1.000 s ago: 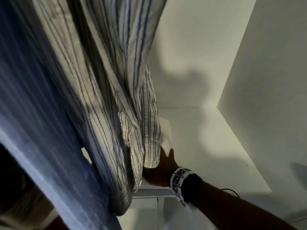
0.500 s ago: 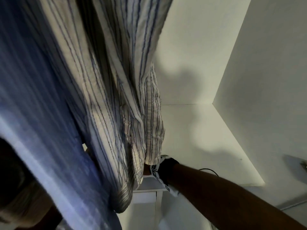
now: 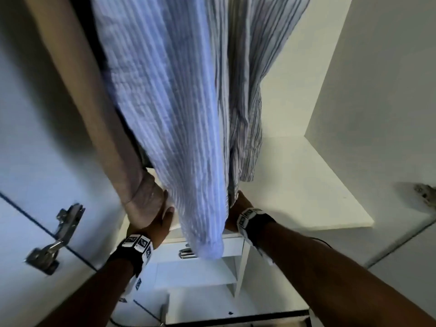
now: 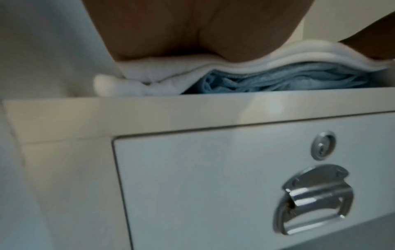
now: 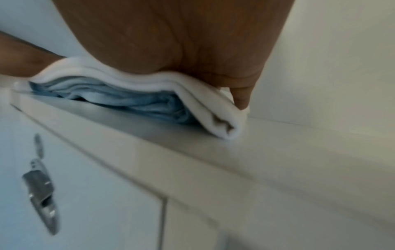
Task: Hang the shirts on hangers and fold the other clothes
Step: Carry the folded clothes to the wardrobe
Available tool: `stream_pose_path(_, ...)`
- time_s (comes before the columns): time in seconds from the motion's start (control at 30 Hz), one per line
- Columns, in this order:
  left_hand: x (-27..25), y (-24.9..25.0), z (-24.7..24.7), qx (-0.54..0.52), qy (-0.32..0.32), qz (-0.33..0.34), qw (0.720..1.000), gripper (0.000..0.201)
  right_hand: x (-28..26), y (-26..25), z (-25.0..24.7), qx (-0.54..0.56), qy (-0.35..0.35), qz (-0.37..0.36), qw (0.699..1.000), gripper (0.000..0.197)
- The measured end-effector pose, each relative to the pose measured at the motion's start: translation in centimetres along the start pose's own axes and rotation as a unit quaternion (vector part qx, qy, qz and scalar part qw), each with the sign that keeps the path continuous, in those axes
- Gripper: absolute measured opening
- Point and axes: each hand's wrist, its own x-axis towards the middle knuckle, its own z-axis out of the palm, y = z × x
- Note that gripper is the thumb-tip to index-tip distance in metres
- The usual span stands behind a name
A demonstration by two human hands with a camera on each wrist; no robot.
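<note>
A folded white garment (image 4: pixel 213 67) lies over a folded light blue one (image 4: pixel 278 79) on top of a white drawer unit (image 4: pixel 149 115) inside the wardrobe. My left hand (image 3: pixel 151 223) presses its palm (image 4: pixel 181 30) on the stack's left end. My right hand (image 3: pixel 236 206) presses its palm (image 5: pixel 171 33) on the right end of the white garment (image 5: pixel 192 94), one fingertip at its edge. Above hang a blue striped shirt (image 3: pixel 184 114), a white dark-striped shirt (image 3: pixel 247 90) and a beige garment (image 3: pixel 94 102). They hide most of my fingers.
The drawer front carries a round lock (image 4: pixel 323 145) and a metal drop handle (image 4: pixel 316 196). A white shelf (image 3: pixel 306 185) runs right of the stack to the wardrobe wall. Door hinges (image 3: pixel 54 239) (image 3: pixel 424 192) sit on both sides. Lower shelves (image 3: pixel 200 279) lie beneath.
My left hand has come up onto the stack; earlier only the right hand showed. My view has swung left, so the blue shirt now hangs in the centre.
</note>
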Motion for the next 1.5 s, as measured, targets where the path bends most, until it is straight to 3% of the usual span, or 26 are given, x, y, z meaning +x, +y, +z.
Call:
stream_pose_path(0.1,-0.5,-2.8,1.5,0.065,0.006,-0.058,0.996,0.079,-8.3,-4.2,-2.7,-0.140,0.047,-0.075,0.986,0.071)
stream_pose_path(0.17,-2.0,-2.5,1.8,0.080,-0.016,-0.070,0.994,0.075,-11.4,-3.3,-0.8,-0.192,0.083,-0.073,0.975,0.071)
stream_pose_path(0.27,-5.4,-1.6,2.9,0.071,0.004,-0.049,0.996,0.070,-16.0,-2.2,2.2,-0.161,0.133,-0.029,0.977,0.069)
stream_pose_path(0.37,-10.6,0.3,5.8,0.105,0.033,0.118,0.987,0.075,-22.7,-1.7,5.0,-0.174,0.198,0.004,0.965,0.069)
stream_pose_path(0.47,-16.4,4.4,9.0,0.124,-0.040,0.271,0.954,0.075,-30.6,-1.1,7.9,-0.155,0.197,0.101,0.963,0.069)
stream_pose_path(0.63,-27.0,9.8,16.2,0.109,-0.168,0.445,0.873,0.076,-44.8,0.9,14.4,-0.106,0.211,0.253,0.938,0.070)
stream_pose_path(0.77,-36.1,13.7,19.8,0.105,-0.250,0.544,0.794,0.077,-56.3,1.3,20.2,-0.081,0.212,0.376,0.898,0.070)
stream_pose_path(0.87,-43.6,16.3,21.0,0.108,-0.292,0.613,0.727,0.077,-65.1,0.4,25.3,-0.052,0.225,0.460,0.858,0.069)
stream_pose_path(1.1,-63.0,20.6,22.8,0.090,-0.356,0.740,0.564,0.075,-85.1,-6.1,38.2,0.021,0.234,0.650,0.723,0.070)
stream_pose_path(1.17,-69.2,21.1,22.6,0.083,-0.365,0.762,0.528,0.075,-90.7,-9.0,41.8,0.038,0.238,0.692,0.680,0.070)
stream_pose_path(1.33,-82.6,21.6,22.2,0.084,-0.396,0.803,0.438,0.074,-101.7,-15.9,49.7,0.102,0.211,0.782,0.577,0.070)
stream_pose_path(1.5,-93.3,22.2,22.5,0.111,-0.452,0.814,0.346,0.084,-108.4,-22.4,56.4,0.159,0.212,0.844,0.467,0.072)
